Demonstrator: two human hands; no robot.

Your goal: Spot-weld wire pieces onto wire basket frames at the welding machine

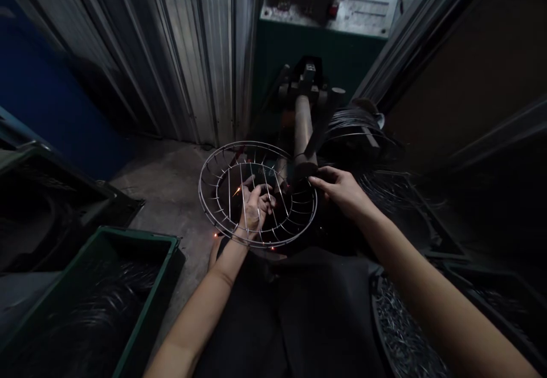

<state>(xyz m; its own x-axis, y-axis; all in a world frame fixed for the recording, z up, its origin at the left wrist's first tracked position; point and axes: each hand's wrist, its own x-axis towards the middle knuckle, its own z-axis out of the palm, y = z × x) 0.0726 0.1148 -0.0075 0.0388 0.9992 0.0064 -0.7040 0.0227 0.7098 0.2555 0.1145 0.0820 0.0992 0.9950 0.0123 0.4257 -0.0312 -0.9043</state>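
A round wire basket (210,202) is at the machine's cylindrical arm (303,124), tilted, with its wide rim towards me. My left hand (256,204) is at the basket's middle, seen among the parallel bottom wires, with its fingers bent; what they hold, if anything, is too dark to tell. My right hand (337,187) pinches the basket's right rim, just below the end of the machine arm. Small orange sparks show near the left hand and below the basket.
A green crate (171,252) with dark wire pieces stands at the lower left. Short metal pieces (405,332) fill a container at the lower right. Wire bundles (354,118) lie right of the machine arm. Behind is a control panel (363,10) with a red light.
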